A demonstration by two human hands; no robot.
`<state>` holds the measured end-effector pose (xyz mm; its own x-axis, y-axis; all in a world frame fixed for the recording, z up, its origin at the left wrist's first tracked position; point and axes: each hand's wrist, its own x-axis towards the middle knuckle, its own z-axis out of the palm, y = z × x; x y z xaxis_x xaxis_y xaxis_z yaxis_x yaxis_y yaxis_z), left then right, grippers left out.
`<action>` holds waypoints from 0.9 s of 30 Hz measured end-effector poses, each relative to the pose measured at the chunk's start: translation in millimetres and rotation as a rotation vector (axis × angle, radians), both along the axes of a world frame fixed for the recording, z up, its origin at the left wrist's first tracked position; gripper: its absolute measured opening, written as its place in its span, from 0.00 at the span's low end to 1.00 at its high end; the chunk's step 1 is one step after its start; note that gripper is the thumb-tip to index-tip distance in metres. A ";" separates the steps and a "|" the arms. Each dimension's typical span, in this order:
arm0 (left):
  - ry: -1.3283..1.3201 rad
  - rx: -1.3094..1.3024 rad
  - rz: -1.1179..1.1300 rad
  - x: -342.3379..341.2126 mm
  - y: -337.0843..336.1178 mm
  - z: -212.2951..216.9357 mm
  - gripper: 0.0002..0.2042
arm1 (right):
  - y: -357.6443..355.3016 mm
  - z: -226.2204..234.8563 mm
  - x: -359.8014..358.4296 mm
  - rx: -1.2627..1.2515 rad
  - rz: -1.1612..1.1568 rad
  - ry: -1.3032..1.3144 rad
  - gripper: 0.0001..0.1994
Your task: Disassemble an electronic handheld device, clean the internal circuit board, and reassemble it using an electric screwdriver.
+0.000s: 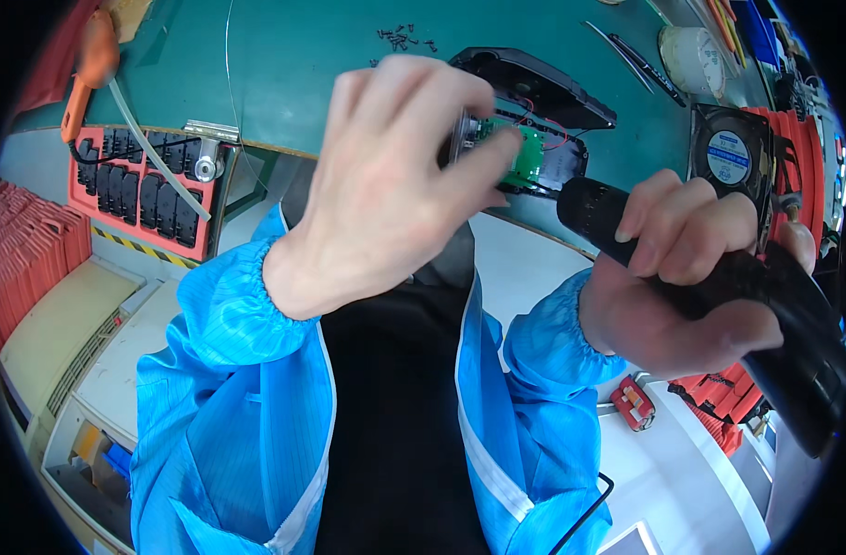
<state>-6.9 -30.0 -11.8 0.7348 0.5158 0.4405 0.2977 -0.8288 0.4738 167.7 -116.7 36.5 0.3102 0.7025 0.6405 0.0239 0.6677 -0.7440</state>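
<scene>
My right hand [691, 250] is wrapped round a black electric screwdriver [594, 215]. Its nose points left, with the thin bit at the edge of an opened black plastic housing [564, 157]. A green circuit board [531, 155] with red wires sits in that housing. My left hand [386, 176] curls over the left end of the housing, thumb over the board and fingers bent; it hides that end and what lies under the palm. Just behind lies the other housing half [534, 83], black and curved, joined by the wires.
Several small black screws [400, 39] lie loose on the green tabletop [284, 55]. Tweezers [622, 55] and a white round tub [691, 60] are at the back right, near a black fan [726, 153]. An orange-handled tool [88, 79] hangs left, above a red tray [141, 190] of black parts.
</scene>
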 end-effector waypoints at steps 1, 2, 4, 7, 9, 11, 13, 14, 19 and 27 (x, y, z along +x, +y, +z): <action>0.003 -0.003 0.006 0.3 -2.2 -3.5 0.29 | 0.6 4.1 -5.8 -0.034 -0.076 -0.020 0.22; 0.006 0.026 0.002 2.7 -5.6 -11.1 0.28 | 0.8 7.6 -10.5 -0.067 -0.152 -0.041 0.22; 0.009 0.089 -0.010 9.0 -7.3 -21.2 0.27 | 2.9 13.0 -15.4 -0.129 -0.309 -0.087 0.22; 0.041 0.074 -0.018 9.1 -6.2 -20.6 0.24 | 3.6 15.1 -18.7 -0.227 -0.547 -0.156 0.23; 0.059 0.063 -0.022 8.8 -6.5 -18.1 0.22 | 0.0 15.2 -8.2 -0.226 -0.438 -0.129 0.22; 0.094 0.047 -0.022 8.1 -9.1 -13.9 0.21 | -4.1 15.4 2.3 -0.216 -0.227 -0.076 0.20; 0.114 0.033 -0.024 8.3 -11.5 -12.0 0.21 | -5.3 16.0 3.4 -0.230 -0.230 -0.077 0.19; 0.130 0.065 -0.018 8.7 -12.6 -11.4 0.21 | -5.6 16.5 3.3 -0.238 -0.233 -0.080 0.18; 0.183 0.178 0.003 8.9 -16.4 -13.5 0.22 | -4.3 16.8 3.4 -0.268 -0.249 -0.107 0.14; 0.181 0.200 -0.003 7.9 -16.7 -16.0 0.22 | -2.3 21.4 1.9 -0.294 -0.273 -0.163 0.08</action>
<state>1.0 -46.7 -27.7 0.8122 0.4296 0.3948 0.3601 -0.9015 0.2400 169.7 -119.0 57.9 0.4215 0.7687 0.4812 0.3031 0.3807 -0.8736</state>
